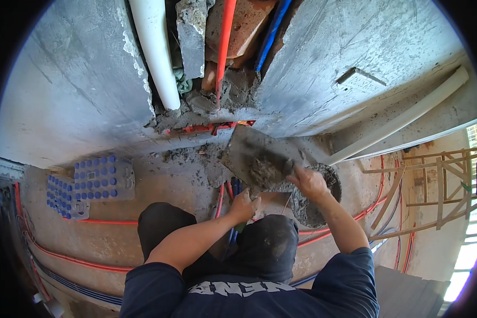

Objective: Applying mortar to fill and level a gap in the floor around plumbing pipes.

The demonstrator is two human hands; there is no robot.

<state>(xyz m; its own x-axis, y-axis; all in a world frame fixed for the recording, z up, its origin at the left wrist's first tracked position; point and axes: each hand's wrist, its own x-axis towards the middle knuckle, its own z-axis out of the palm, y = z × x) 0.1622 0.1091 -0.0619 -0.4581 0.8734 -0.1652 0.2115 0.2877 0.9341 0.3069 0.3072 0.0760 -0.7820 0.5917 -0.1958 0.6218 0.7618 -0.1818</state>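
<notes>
My right hand (308, 183) is closed round the dark handle of a plastering trowel (241, 148). The trowel's wide rectangular blade carries wet grey mortar (264, 170) and is smeared by motion. Its far corner reaches toward the mortar-packed foot of a wall channel. Close below the blade, my left hand (244, 205) is closed above my knees; what its fingers grip is hard to make out. Beside my right wrist stands a black bucket (339, 183) of mortar. A white pipe (156, 58), a red pipe (225, 40) and a blue pipe (272, 37) run in the channel.
Packs of blue-capped bottles (103, 179) stand on the floor at left. Red pipes (90, 259) cross the floor on both sides. A pale pipe (403, 124) leans at right, near a wooden frame (442, 185). Mortar crumbs (188, 156) lie along the wall's base.
</notes>
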